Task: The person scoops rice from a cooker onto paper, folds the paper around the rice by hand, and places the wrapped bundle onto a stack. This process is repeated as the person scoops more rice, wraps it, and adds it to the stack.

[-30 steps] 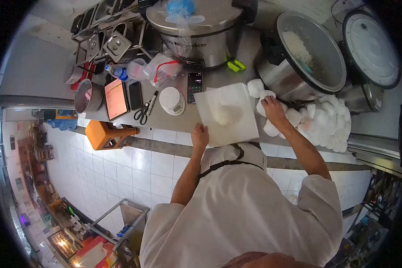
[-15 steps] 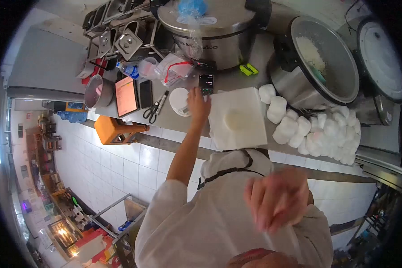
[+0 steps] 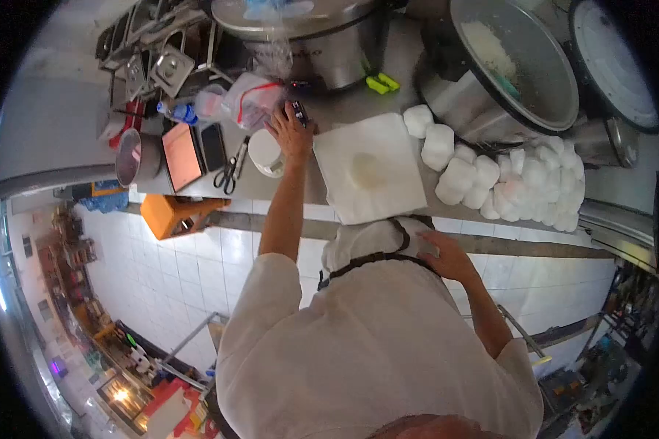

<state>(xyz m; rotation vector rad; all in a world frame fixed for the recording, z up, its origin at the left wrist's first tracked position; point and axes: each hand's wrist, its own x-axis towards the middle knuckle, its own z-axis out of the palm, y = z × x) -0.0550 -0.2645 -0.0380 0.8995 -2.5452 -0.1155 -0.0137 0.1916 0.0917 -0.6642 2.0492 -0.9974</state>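
My left hand (image 3: 293,135) reaches over the counter, its fingers closed around a small dark phone-like device (image 3: 299,113), which they partly cover. Just left of that wrist lies a round white disc-shaped object (image 3: 266,153). My right hand (image 3: 447,256) is low by my waist, near the strap over my white clothing, with fingers stretched out and nothing in them. Between the hands, at the counter's front edge, is a square white sheet (image 3: 392,157) with a round pale patch (image 3: 362,172). Beyond my left hand sits a clear plastic bag with a red stripe (image 3: 252,99).
White wrapped bundles (image 3: 516,186) pile up on the right. Behind them stands an open pot (image 3: 454,106) holding white rice-like food; a large lidded cooker (image 3: 315,58) is at the back. Scissors (image 3: 228,175), a black phone (image 3: 212,146), a tablet (image 3: 181,155) and a metal pot (image 3: 139,157) lie left.
My left hand has moved onto the small device and now covers part of it. My right hand has dropped from in front of my chest to my waist. The camera view has shifted.
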